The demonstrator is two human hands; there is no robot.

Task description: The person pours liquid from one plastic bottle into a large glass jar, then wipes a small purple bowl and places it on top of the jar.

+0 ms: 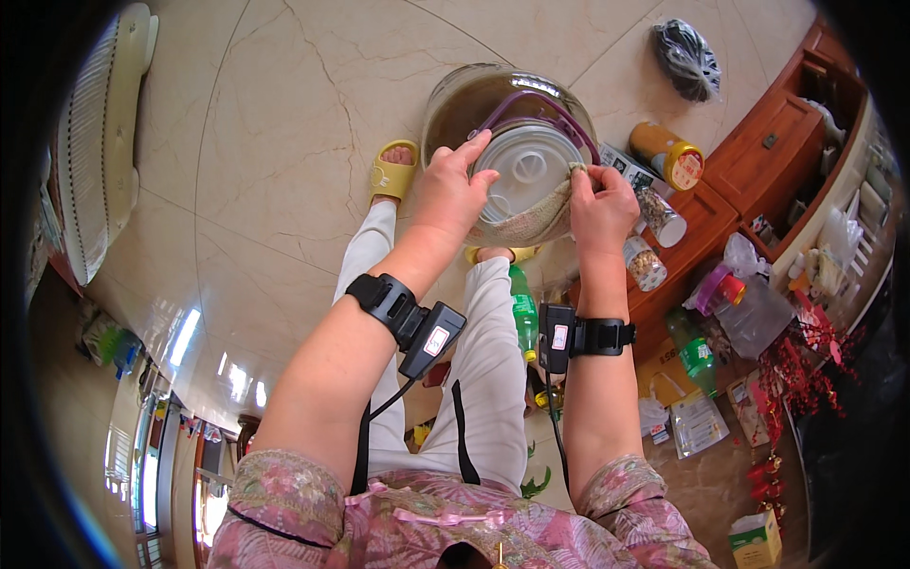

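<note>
A large transparent jar with brown contents stands before me, its pale translucent lid on top and a purple carrying handle arching over the lid's far side. Pale, textured cloth wraps the lid's near edge. The fingers of my right hand pinch the cloth's end at the right of the lid. At the lid's left rim is my left hand, thumb and forefinger apart; whether it also holds cloth is hidden.
Right of the jar stand a yellow-lidded jar and several clear containers near a wooden cabinet. A green bottle is beside my leg. A black bundle in clear plastic lies on the tiled floor at the upper right.
</note>
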